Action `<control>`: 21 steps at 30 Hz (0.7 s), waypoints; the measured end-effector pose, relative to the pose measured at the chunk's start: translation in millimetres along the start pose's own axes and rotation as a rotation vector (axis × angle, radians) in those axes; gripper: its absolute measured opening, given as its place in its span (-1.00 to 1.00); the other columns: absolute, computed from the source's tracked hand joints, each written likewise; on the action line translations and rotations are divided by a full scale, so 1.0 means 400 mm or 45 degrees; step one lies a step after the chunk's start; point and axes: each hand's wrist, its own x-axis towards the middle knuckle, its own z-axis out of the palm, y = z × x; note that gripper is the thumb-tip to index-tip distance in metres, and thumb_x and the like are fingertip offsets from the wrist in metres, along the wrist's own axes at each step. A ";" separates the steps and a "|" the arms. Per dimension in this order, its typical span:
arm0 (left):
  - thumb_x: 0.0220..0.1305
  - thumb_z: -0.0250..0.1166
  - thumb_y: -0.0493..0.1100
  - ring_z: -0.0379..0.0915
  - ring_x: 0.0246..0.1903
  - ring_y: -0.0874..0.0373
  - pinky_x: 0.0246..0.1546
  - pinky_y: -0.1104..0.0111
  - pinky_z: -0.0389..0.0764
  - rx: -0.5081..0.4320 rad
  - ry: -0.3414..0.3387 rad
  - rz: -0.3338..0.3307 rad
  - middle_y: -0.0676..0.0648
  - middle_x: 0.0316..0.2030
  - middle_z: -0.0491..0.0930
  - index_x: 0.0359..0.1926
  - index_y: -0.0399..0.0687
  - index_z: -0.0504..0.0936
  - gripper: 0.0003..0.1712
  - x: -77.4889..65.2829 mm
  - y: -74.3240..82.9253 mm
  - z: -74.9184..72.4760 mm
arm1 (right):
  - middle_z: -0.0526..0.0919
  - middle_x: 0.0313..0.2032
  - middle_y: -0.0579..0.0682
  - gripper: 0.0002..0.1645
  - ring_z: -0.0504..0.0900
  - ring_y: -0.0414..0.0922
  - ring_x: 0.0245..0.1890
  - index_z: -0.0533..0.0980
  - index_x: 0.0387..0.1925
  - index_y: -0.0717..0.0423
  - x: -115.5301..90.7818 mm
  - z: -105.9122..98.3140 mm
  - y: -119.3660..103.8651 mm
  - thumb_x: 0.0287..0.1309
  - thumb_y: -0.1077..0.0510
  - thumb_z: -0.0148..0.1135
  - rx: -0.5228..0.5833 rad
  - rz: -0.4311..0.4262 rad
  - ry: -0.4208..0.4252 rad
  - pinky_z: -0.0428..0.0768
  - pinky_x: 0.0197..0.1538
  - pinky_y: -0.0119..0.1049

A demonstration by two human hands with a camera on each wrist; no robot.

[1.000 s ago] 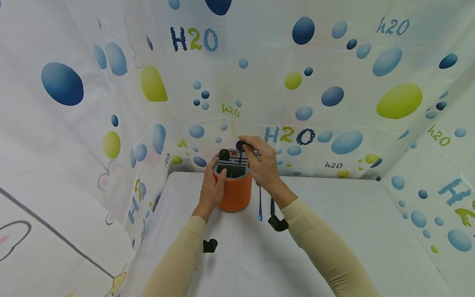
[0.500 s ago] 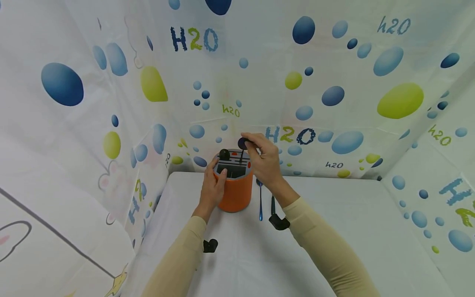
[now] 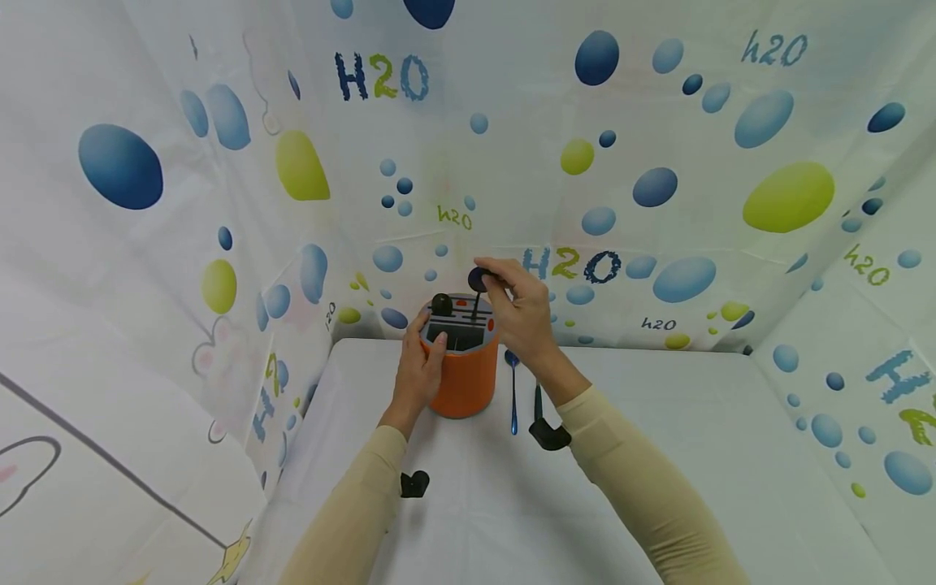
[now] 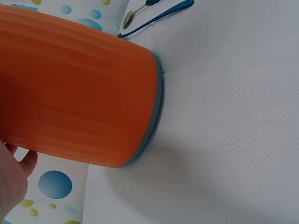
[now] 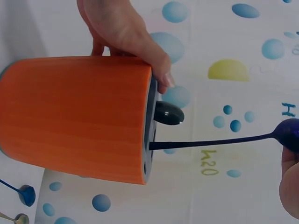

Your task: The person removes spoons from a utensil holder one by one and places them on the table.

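Note:
My left hand [image 3: 420,370] grips the rim of an orange utensil holder [image 3: 462,386], its thumb over the slotted grey top. Above that top, my right hand [image 3: 521,313] pinches a dark blue spoon [image 3: 478,280] by its bowl. In the right wrist view the spoon's long handle [image 5: 210,142] points down into the top, its end hidden inside. Beside it, a dark rounded utensil head [image 5: 169,113] sticks out of the holder. The left wrist view catches the holder's side [image 4: 79,88] and grey base, with left-hand fingertips [image 4: 29,163] at its edge.
A blue spoon [image 3: 513,398] lies on the white table to the holder's right. Another spoon [image 4: 133,15] with a dull gold bowl lies near it. A white printed curtain [image 3: 453,146] rises behind the table. Black wrist devices [image 3: 550,436] hang at both sleeves.
My right hand has risen slightly, lifting the spoon's bowl a little farther above the holder. My left hand and the holder have stayed put.

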 end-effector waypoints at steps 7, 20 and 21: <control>0.57 -0.01 0.30 0.24 0.45 -0.02 0.52 -0.06 0.28 -0.015 -0.002 0.009 0.01 0.56 0.16 0.59 0.37 0.06 -0.31 0.000 0.000 0.000 | 0.67 -0.04 0.43 -0.68 0.67 0.29 -0.10 0.60 0.08 0.51 0.017 -0.004 -0.064 0.37 0.55 0.09 0.018 0.022 0.002 0.60 0.02 -0.50; 0.56 -0.03 0.34 0.25 0.44 -0.07 0.51 -0.10 0.26 0.001 -0.005 -0.015 -0.04 0.56 0.16 0.59 0.34 0.07 -0.28 -0.004 0.002 0.000 | 0.70 0.00 0.29 -0.68 0.68 0.13 -0.05 0.62 0.12 0.39 0.028 -0.006 -0.037 0.41 0.46 0.13 0.056 0.005 0.002 0.61 0.05 -0.50; 0.56 -0.03 0.34 0.25 0.44 -0.07 0.51 -0.11 0.27 0.002 -0.006 -0.015 -0.04 0.56 0.16 0.59 0.34 0.06 -0.28 -0.004 0.002 0.000 | 0.70 0.00 0.27 -0.68 0.68 0.11 -0.05 0.63 0.12 0.37 0.028 -0.007 -0.036 0.42 0.45 0.13 0.064 -0.003 -0.001 0.61 0.05 -0.49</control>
